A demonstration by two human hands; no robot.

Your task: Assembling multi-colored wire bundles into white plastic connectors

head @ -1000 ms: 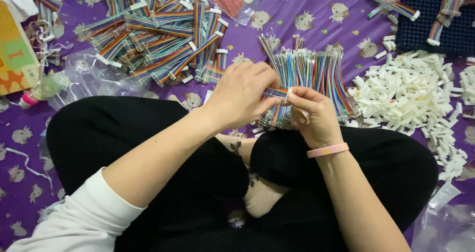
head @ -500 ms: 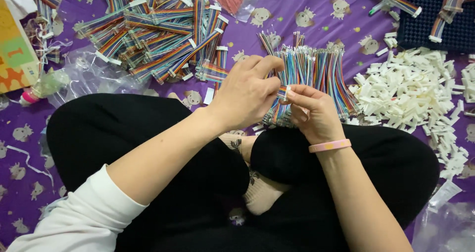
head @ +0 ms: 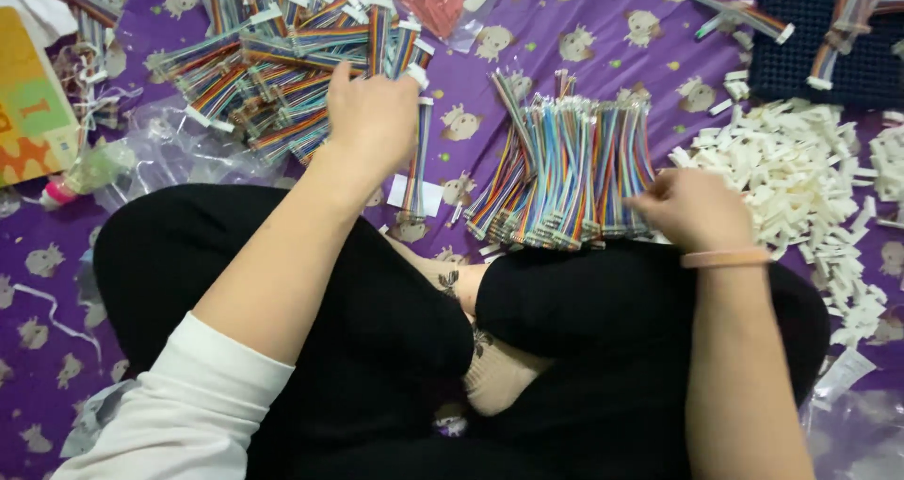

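Hands have parted: left hand (head: 372, 113) rests loose-gripped on the cable pile (head: 282, 65), right hand (head: 697, 207) pinching wires (head: 574, 174), over purple cloth (head: 490, 75).

Left hand (head: 372, 113) fingertips hidden in the cable heap (head: 273, 75); dark grid board (head: 829, 42) cropped.

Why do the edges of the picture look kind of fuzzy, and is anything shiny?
In the head view the light is soft and even, with no hard shadows; the left hand on the pile of rainbow cables is slightly smeared, as is the right hand; the neat cable bundle is fairly sharp; the clear plastic bags catch pale glare; the corners look soft.
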